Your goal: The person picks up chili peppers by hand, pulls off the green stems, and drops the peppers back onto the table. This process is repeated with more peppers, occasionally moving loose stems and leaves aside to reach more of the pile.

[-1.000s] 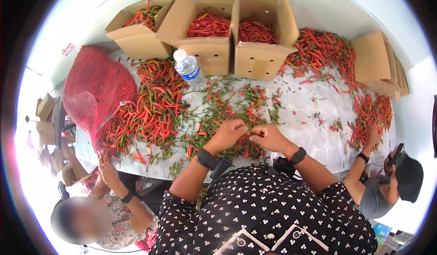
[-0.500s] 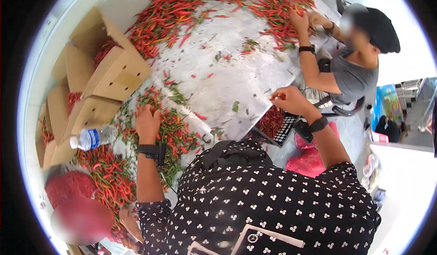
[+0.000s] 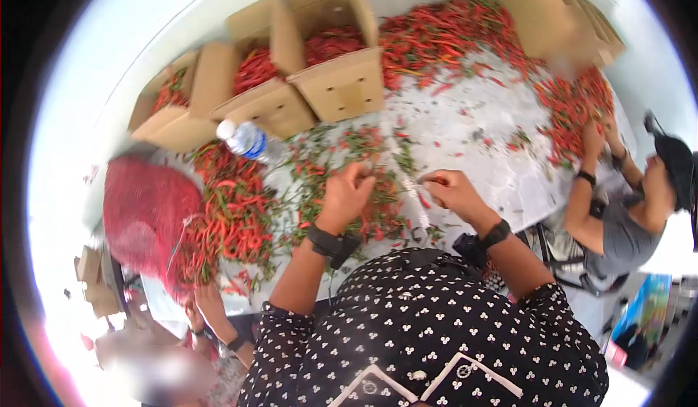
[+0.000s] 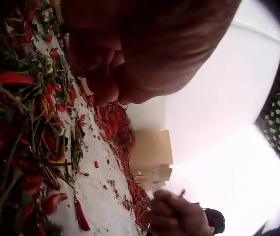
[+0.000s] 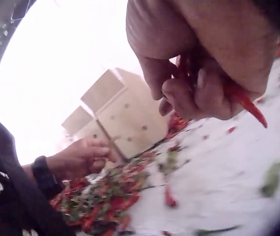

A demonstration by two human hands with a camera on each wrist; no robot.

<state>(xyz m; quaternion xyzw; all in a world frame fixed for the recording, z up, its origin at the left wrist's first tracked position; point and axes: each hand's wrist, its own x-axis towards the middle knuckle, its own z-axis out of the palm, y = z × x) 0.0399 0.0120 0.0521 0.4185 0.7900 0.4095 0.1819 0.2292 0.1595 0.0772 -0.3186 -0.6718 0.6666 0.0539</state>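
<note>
The left hand [image 3: 347, 198] is above the pile of green and red chillies [image 3: 309, 207], thumb and fingers bent together; a blurred thin shape shows by its fingertips, and whether it is held I cannot tell. To its right, apart from it, the right hand [image 3: 454, 195] hangs over the white tabletop [image 3: 502, 167]. In the right wrist view this hand [image 5: 204, 64] has curled fingers round a red chilli [image 5: 248, 105], whose tip sticks out below. The left wrist view shows the left hand [image 4: 115, 59] close up, and a dark stem [image 4: 183, 192] at the right hand's fingertips.
Cardboard boxes [image 3: 338, 91] of red chillies line the back, a water bottle [image 3: 247, 142] before them. A red mesh sack [image 3: 149, 214] lies left beside more chillies [image 3: 236, 218]. People sit at both sides; the right one's hands [image 3: 600, 134] touch chillies.
The head view has swung back left from the right table edge. The right hand has moved from near the black crate to above the table, closer to the left hand.
</note>
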